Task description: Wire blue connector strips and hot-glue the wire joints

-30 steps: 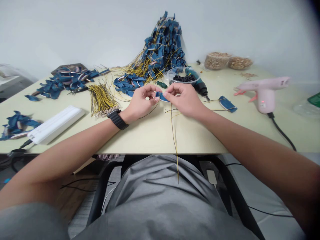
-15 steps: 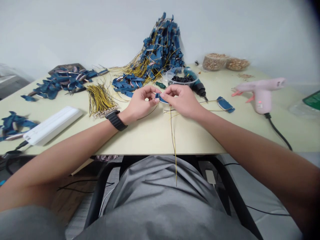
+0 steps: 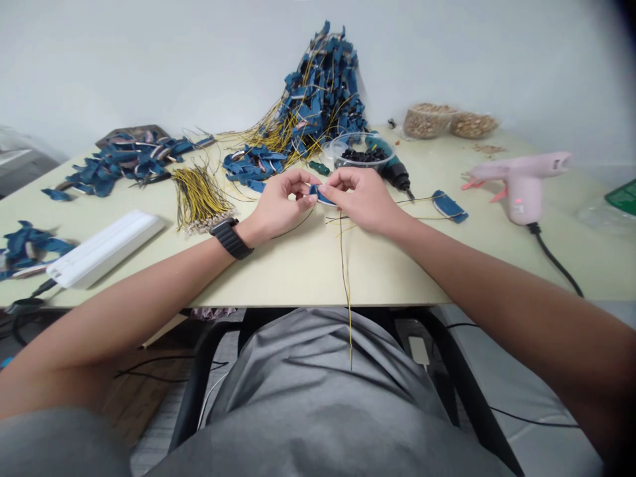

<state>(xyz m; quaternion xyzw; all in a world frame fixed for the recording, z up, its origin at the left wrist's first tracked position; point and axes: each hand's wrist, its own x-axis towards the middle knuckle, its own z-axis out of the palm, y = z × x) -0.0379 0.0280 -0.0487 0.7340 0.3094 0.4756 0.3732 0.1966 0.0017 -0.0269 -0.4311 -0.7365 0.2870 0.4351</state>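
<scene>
Between both hands is a small blue piece [image 3: 325,198] with a pale edge, held just above the table. My left hand [image 3: 284,204], a black watch on its wrist, pinches the left end. The right end is gripped by the thumb and fingers of my right hand [image 3: 362,199]. Black and yellow wires [image 3: 346,271] hang from near my right hand over the table edge onto the grey cloth. Another blue piece with wires [image 3: 450,206] lies to the right. The fingers partly cover the held piece.
A pink glue gun [image 3: 524,185] stands right, a dark drill [image 3: 397,173] and tub of black parts [image 3: 365,156] behind my hands. Blue pieces [image 3: 325,93] are heaped at the back. Left are yellow-black wires [image 3: 196,199] and a white power strip [image 3: 106,250].
</scene>
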